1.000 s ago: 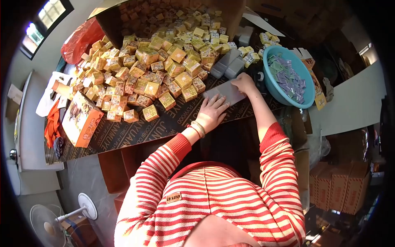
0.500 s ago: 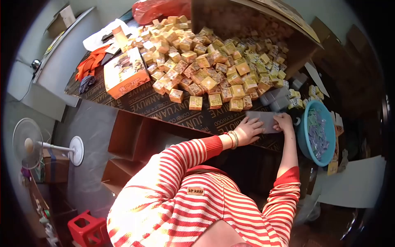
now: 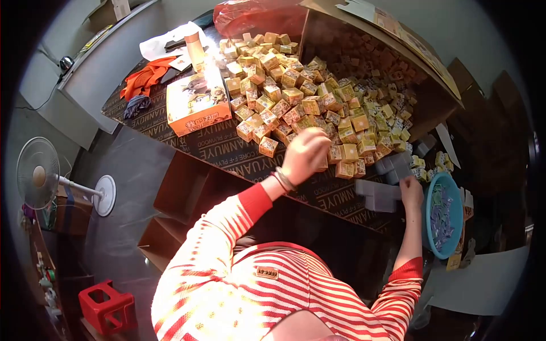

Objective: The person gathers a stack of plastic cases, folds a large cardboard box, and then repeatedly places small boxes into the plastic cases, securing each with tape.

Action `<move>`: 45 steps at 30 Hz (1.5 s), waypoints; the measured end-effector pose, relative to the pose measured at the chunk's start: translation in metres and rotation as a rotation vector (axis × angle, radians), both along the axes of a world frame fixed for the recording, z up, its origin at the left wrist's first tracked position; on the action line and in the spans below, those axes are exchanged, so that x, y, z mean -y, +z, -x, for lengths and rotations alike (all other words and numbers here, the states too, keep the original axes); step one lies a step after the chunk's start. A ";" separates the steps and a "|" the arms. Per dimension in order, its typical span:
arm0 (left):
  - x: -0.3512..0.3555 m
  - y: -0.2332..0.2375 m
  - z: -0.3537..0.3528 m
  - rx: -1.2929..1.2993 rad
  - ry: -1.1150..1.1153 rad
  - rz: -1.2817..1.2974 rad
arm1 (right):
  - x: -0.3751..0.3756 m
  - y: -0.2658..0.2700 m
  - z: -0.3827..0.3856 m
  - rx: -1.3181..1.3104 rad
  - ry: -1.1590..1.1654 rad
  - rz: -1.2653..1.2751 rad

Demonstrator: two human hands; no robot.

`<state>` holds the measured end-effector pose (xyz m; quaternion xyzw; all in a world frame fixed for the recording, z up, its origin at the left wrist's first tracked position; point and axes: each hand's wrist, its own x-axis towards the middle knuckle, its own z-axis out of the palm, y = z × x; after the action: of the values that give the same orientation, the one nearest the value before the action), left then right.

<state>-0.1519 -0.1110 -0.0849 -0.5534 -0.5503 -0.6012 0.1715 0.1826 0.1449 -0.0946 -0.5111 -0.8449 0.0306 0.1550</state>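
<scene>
My left hand [image 3: 307,158] is over the front edge of a heap of small yellow printed boxes [image 3: 293,95]. Its fingers are curled, and their tips and anything under them are hidden from me. At the right, the curled fingers of my right hand [image 3: 412,192] are at the end of a clear plastic box [image 3: 380,203], which lies on the dark printed board [image 3: 213,149]. More clear plastic boxes [image 3: 394,166] sit just behind that hand, beside the heap.
Right of my right hand stands a blue basin [image 3: 429,227] of small purple and green packets. A large carton [image 3: 392,62] lies tipped behind the heap. An orange display box [image 3: 198,116] stands at left; open cartons [image 3: 179,184] are below the board's edge.
My left hand has left the clear plastic and moved left and up to the small boxes. My right hand remains by the plastic. The whole view has shifted slightly.
</scene>
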 end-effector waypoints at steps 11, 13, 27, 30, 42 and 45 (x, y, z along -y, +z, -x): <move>0.118 -0.012 0.271 -0.399 0.607 1.033 | 0.066 0.104 0.158 -0.429 0.408 0.068; 0.125 -0.026 0.275 -0.462 0.629 0.916 | 0.074 0.105 0.178 -0.422 0.463 0.057; 0.160 -0.029 0.328 -0.483 0.758 0.654 | -0.037 0.220 0.254 -0.512 0.464 -0.453; 0.168 -0.014 0.356 -0.407 0.812 0.720 | -0.113 0.232 0.289 -0.288 0.441 -0.522; 0.143 0.026 0.382 -0.288 0.869 0.497 | -0.237 0.256 0.336 -0.127 0.455 -0.294; 0.081 0.046 0.347 -0.268 0.662 0.272 | -0.248 0.236 0.340 -0.555 0.493 -0.407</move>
<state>-0.4989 -0.1919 -0.0392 -0.4370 -0.7467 -0.3571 0.3522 -0.1578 0.3931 0.1415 -0.2252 -0.8569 0.0358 0.4623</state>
